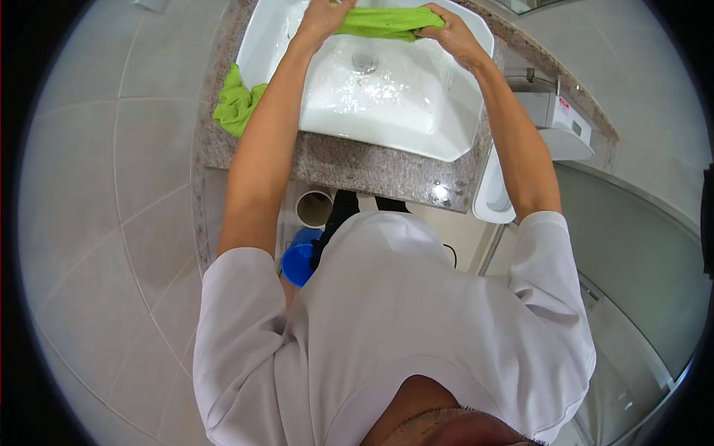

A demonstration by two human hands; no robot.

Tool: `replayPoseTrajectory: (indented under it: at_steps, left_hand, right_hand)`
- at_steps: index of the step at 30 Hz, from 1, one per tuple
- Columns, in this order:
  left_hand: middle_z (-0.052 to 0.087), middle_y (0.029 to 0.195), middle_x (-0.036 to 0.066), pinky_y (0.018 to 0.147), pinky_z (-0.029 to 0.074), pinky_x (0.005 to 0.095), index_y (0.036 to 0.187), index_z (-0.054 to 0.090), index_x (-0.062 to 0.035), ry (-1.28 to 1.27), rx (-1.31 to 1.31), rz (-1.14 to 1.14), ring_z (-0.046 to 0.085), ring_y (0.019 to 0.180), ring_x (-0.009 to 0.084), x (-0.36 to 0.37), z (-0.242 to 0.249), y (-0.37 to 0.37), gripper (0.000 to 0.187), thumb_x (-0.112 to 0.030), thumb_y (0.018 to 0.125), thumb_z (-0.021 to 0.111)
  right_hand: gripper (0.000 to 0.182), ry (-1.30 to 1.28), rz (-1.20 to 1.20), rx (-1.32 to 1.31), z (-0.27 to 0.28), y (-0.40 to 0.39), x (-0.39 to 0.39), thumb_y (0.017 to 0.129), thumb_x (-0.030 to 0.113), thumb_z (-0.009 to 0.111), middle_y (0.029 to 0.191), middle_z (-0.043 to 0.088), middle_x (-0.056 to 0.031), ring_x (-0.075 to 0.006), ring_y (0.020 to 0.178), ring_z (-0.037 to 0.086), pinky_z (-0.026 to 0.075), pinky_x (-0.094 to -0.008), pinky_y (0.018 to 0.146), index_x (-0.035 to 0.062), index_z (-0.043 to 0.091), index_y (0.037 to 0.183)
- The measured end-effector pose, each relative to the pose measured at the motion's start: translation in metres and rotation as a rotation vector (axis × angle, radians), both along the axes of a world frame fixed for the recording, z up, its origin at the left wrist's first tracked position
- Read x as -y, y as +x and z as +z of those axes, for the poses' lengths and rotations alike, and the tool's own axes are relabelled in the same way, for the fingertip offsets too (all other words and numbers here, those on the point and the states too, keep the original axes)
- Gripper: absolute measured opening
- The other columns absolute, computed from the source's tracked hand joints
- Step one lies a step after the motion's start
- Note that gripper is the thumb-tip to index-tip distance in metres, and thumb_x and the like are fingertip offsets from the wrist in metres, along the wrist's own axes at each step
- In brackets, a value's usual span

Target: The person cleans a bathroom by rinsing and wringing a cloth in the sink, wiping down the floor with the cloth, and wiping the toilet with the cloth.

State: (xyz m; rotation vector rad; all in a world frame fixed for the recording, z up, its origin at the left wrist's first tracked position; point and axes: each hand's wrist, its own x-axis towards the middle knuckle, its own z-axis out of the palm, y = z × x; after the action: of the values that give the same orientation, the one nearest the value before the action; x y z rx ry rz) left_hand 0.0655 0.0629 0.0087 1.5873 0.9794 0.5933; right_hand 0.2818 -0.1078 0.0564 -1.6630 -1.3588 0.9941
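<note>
A bright green cloth (383, 24) is stretched sideways between my two hands, over the far part of a white sink basin (372, 123). My left hand (321, 21) grips its left end, near the top edge of the view. At the other end, my right hand (452, 37) has its fingers closed round the fabric. Water glistens on the basin floor around the round drain (364, 63). A second green cloth (236, 102) lies crumpled on the granite counter at the basin's left, partly behind my left forearm.
The speckled granite counter (379, 171) surrounds the basin. Right of it is a toilet (494, 189), partly behind my right arm. Below the counter stand a blue bucket (297, 264) and a pale round bin (314, 208). Tiled wall (82, 171) rises on the left; a glass panel (632, 245) is at right.
</note>
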Motion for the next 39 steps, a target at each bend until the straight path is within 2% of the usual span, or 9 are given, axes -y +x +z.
replayPoseTrajectory:
  at_steps: [10,12,16,20,23,26,31,34,39]
  left_hand:
    - [0.065,0.082,0.002,0.075,0.05,0.0316,0.091,0.066,-0.0059,-0.044,0.158,-0.263,0.06,0.077,0.0146,-0.021,-0.023,0.0,0.023,-0.028,0.094,0.073]
    - [0.07,0.085,0.008,0.078,0.053,0.0372,0.093,0.067,-0.0057,0.547,0.187,-0.075,0.067,0.079,0.025,-0.031,-0.068,0.014,0.016,-0.021,0.09,0.071]
    - [0.071,0.092,0.015,0.082,0.054,0.0438,0.095,0.068,-0.0057,0.565,-0.088,0.182,0.069,0.087,0.0356,-0.009,-0.074,0.015,0.014,-0.018,0.088,0.069]
    - [0.072,0.103,0.018,0.085,0.055,0.0464,0.103,0.071,-0.0086,0.459,-0.261,0.027,0.068,0.097,0.0386,-0.003,-0.078,0.008,0.019,-0.019,0.087,0.068]
    - [0.072,0.108,0.02,0.086,0.055,0.0464,0.11,0.071,-0.0096,0.625,-0.277,-0.131,0.068,0.097,0.0388,0.009,-0.065,-0.007,0.025,-0.02,0.087,0.067]
    - [0.071,0.113,0.02,0.087,0.055,0.0459,0.118,0.069,-0.0098,0.914,-0.247,-0.309,0.069,0.099,0.0395,0.015,-0.073,-0.002,0.031,-0.02,0.089,0.065]
    - [0.072,0.108,0.021,0.084,0.055,0.0437,0.113,0.07,-0.0065,0.045,0.316,-0.164,0.07,0.098,0.0375,0.034,-0.048,0.017,0.026,-0.019,0.092,0.062]
    - [0.073,0.107,0.011,0.088,0.051,0.0358,0.114,0.071,-0.0041,0.216,0.19,-0.406,0.066,0.099,0.0191,0.045,-0.015,0.027,0.031,-0.029,0.096,0.067]
    - [0.073,0.106,0.016,0.086,0.054,0.0402,0.113,0.07,-0.0052,0.397,-0.145,-0.385,0.069,0.097,0.0284,0.038,0.058,0.006,0.029,-0.026,0.093,0.066]
  right_hand:
    - [0.026,0.017,-0.24,-0.468,0.015,-0.001,-0.006,0.094,0.009,0.059,0.103,0.07,-0.0062,-0.0159,0.092,0.067,0.055,-0.0312,0.083,0.0042,0.067,0.118]
    - [0.023,0.041,-0.199,-0.42,-0.004,-0.007,-0.015,0.096,0.011,0.058,0.101,0.07,-0.0064,-0.016,0.089,0.067,0.055,-0.0308,0.079,0.0049,0.068,0.116]
    - [0.047,0.053,-0.152,0.889,-0.063,-0.055,-0.037,0.086,0.033,0.07,0.122,0.066,-0.0145,-0.0325,0.123,0.06,0.054,-0.0425,0.092,0.0225,0.066,0.131]
    - [0.048,-0.008,0.276,1.019,-0.081,-0.075,-0.038,0.087,0.034,0.068,0.126,0.062,-0.0144,-0.0344,0.124,0.058,0.053,-0.0551,0.095,0.0277,0.062,0.135]
    - [0.045,-0.289,-0.136,0.879,-0.095,-0.064,-0.051,0.095,0.039,0.065,0.126,0.063,-0.0119,-0.031,0.118,0.062,0.053,-0.0598,0.095,0.0201,0.06,0.134]
    - [0.022,-0.208,-0.205,-0.206,-0.062,-0.049,-0.056,0.1,0.028,0.061,0.088,0.07,-0.0038,-0.0144,0.073,0.064,0.053,-0.0308,0.064,0.0075,0.069,0.103]
    - [0.021,0.076,-0.417,-0.685,-0.005,-0.061,-0.038,0.1,0.031,0.064,0.08,0.06,0.0004,-0.0127,0.07,0.06,0.051,-0.0311,0.059,0.0102,0.064,0.096]
    - [0.045,-0.111,-0.387,-1.0,-0.047,-0.038,-0.025,0.105,0.046,0.055,0.119,0.067,-0.0057,-0.0217,0.107,0.066,0.056,-0.0458,0.097,0.0069,0.059,0.127]
    - [0.016,-0.128,-0.677,-1.191,-0.053,-0.051,-0.003,0.101,0.016,0.061,0.098,0.066,-0.0121,-0.0237,0.087,0.067,0.06,-0.0398,0.079,0.0019,0.06,0.108]
